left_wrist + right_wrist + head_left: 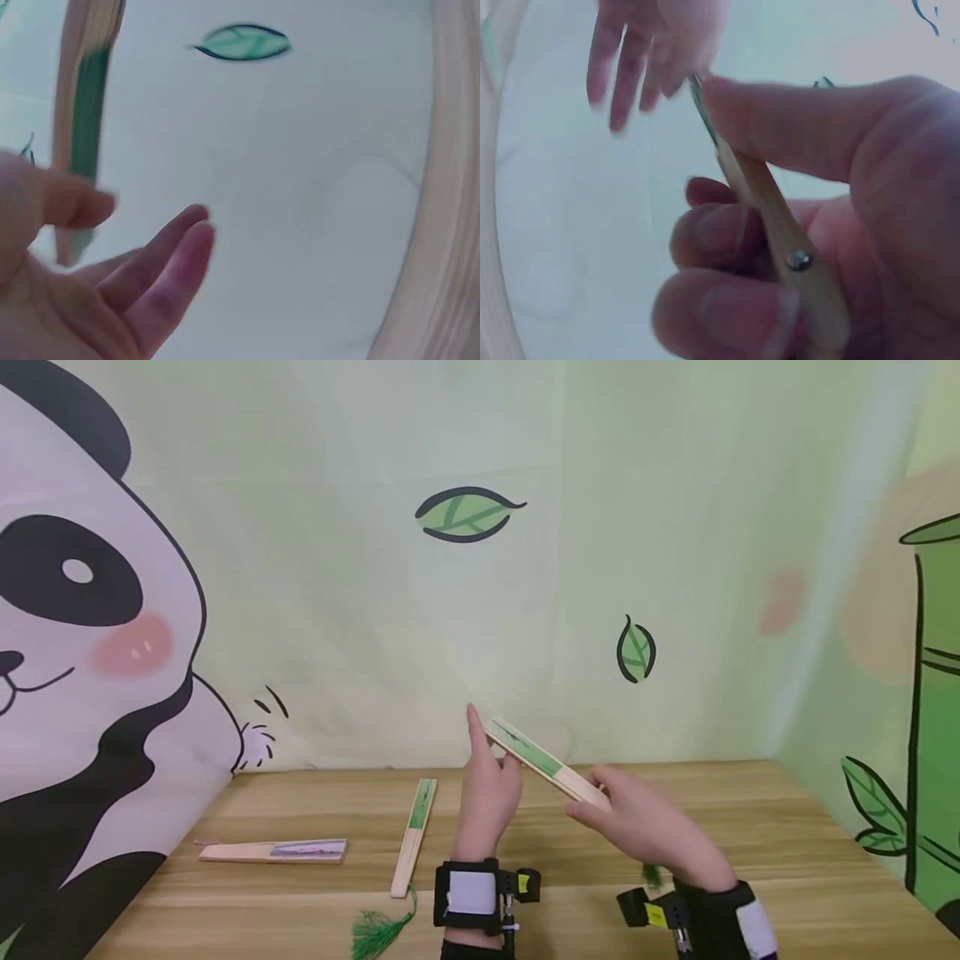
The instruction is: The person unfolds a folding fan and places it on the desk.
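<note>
My right hand (648, 822) grips a folded fan (534, 753) by its bare wooden end, fingers and thumb curled round it. The fan slants up to the left and has a green printed section toward its tip. In the right wrist view a metal rivet (799, 260) shows on the wooden end (780, 221). My left hand (487, 793) is raised at the fan's green tip, its fingers extended and apart. From the left wrist view the fan (88, 120) passes behind the left thumb (79, 201); whether they touch I cannot tell.
On the wooden table (315, 918) lies another folded green fan (414, 839) with a green tassel (381, 933). Left of it lies a folded fan with a purplish print (273, 852). Part of a green tassel (652, 875) shows below my right hand. A panda-printed backdrop (337, 610) stands behind.
</note>
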`<state>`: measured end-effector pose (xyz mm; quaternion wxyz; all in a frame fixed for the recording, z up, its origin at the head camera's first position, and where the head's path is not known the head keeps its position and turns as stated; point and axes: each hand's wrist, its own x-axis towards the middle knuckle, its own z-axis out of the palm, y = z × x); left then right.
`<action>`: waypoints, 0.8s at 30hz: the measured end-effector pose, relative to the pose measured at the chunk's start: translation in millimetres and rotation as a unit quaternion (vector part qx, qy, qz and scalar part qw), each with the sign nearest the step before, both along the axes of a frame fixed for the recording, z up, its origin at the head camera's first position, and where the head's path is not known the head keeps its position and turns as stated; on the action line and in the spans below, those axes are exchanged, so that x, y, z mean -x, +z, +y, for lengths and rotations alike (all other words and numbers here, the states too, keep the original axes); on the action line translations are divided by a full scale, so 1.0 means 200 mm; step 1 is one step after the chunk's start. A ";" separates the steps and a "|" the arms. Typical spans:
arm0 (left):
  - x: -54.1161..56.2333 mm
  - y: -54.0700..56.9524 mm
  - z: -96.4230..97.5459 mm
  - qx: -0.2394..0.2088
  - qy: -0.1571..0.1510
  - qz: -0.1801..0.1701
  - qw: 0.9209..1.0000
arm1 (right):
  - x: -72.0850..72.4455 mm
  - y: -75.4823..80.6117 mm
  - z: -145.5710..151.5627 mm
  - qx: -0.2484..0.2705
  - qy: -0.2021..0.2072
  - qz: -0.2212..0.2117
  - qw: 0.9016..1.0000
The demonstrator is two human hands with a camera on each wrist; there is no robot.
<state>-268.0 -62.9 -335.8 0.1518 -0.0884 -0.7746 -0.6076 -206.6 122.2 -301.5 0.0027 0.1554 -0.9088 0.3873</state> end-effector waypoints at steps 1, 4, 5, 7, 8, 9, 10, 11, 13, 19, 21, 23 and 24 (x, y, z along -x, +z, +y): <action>0.00 0.01 0.00 -0.029 0.006 -0.001 1.000 | 0.01 0.00 -0.04 0.027 -0.004 -0.011 1.000; 0.00 0.02 -0.01 -0.086 0.015 0.011 0.996 | 0.03 0.00 -0.17 0.122 0.000 -0.042 0.992; -0.01 0.03 -0.01 -0.092 0.013 0.018 0.996 | 0.04 -0.01 -0.20 0.152 0.004 -0.051 0.987; -0.03 0.04 0.00 -0.094 0.004 0.031 0.995 | 0.05 -0.01 -0.26 0.192 0.012 -0.054 0.980; -0.04 0.04 0.00 -0.094 -0.002 0.039 0.995 | 0.05 -0.01 -0.28 0.204 0.018 -0.046 0.978; -0.05 0.05 0.00 -0.090 -0.008 0.047 0.995 | 0.05 -0.01 -0.29 0.214 0.019 -0.041 0.976; -0.06 0.06 0.00 -0.082 -0.013 0.054 0.995 | 0.06 -0.01 -0.30 0.219 0.020 -0.032 0.975; -0.07 0.07 0.00 -0.077 -0.018 0.058 0.995 | 0.06 0.00 -0.30 0.223 0.022 -0.025 0.974; -0.10 0.10 -0.01 -0.066 -0.026 0.060 0.996 | 0.07 0.01 -0.31 0.231 0.024 -0.018 0.972; -0.13 0.15 -0.06 -0.030 -0.073 0.078 0.994 | 0.09 0.04 -0.32 0.286 0.047 -0.021 0.957; -0.13 0.15 -0.08 -0.014 -0.087 0.087 0.992 | 0.09 0.05 -0.33 0.299 0.059 -0.015 0.952; -0.14 0.16 -0.11 0.009 -0.089 0.091 0.992 | 0.08 0.06 -0.34 0.308 0.074 -0.007 0.949; -0.14 0.16 -0.13 0.023 -0.088 0.095 0.991 | 0.08 0.06 -0.36 0.311 0.079 -0.005 0.947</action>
